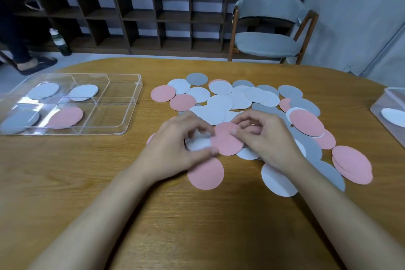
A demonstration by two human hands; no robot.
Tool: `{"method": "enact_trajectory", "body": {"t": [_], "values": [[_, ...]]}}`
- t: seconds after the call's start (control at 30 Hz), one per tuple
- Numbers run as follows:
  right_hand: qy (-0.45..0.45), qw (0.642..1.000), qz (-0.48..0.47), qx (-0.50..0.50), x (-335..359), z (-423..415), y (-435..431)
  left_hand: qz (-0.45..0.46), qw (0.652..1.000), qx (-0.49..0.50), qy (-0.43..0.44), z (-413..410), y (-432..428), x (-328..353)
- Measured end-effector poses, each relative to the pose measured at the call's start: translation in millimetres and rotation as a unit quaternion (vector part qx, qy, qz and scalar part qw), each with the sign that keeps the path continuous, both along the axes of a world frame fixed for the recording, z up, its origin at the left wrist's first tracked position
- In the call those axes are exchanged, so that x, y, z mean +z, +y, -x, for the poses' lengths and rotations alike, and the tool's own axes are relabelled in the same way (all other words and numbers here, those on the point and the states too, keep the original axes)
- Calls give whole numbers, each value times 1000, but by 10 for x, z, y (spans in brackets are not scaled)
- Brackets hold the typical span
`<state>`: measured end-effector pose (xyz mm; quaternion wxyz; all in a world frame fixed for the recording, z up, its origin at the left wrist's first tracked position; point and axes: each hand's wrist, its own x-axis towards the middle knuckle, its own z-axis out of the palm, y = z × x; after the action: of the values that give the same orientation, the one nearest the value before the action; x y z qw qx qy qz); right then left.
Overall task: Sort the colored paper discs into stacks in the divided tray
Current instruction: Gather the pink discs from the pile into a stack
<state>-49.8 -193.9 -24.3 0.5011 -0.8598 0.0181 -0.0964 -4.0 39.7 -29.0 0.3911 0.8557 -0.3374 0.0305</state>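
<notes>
Head view, single entry.

- **Right hand** (269, 138): fingers curled, thumb on top of a pink disc (228, 140). I am pinching it at its right edge, just above the near side of the pile (230, 98).
- **Left hand** (175, 138): fingers curled over a white disc (197, 143), thumb at the seam where the pink one overlaps it. I read this as gripping the white disc (whether the thumb also bears on the pink edge, I cannot tell).
- **Location:** both discs are at the middle of the table (197, 226), well apart from the divided tray (122, 125) at far left.
- **Tray contents:** four of its compartments hold discs, namely two pale lots in the far row, and grey and pink in the near row.

Handling notes, as judgement:

- The discs look like thin paper: almost weightless, flat and flexible, with faces that cling together when they overlap.
- They will crease if squeezed mid-face.
- They are hard to lift straight off the wood, since there is no lip to get under.
- The best hold is at the rim, thumb above and fingertip below, after sliding one disc sideways off its neighbour to free an edge.
- A light pinch is enough, and I should check that only one sheet comes away.
</notes>
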Motion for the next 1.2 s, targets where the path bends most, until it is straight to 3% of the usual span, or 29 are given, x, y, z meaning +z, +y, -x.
{"method": "enact_trajectory", "body": {"t": [0.13,0.33,0.6,0.83,1.0,1.2], "values": [[-3,999,27,-18,-43,-2,-52,-137,984,-96,61,41,54,19],[-14,998,52,-21,-26,22,-10,-111,987,-75,89,9,3,20],[18,999,-30,-28,-55,69,56,82,981,-20,176,-72,-20,-31],[65,988,-138,6,-74,59,111,147,967,14,207,-139,-14,-76],[90,972,-214,35,-27,61,239,139,978,128,92,-96,-66,-61],[90,955,-272,75,70,-16,421,133,976,165,53,-88,-11,-7]]}}
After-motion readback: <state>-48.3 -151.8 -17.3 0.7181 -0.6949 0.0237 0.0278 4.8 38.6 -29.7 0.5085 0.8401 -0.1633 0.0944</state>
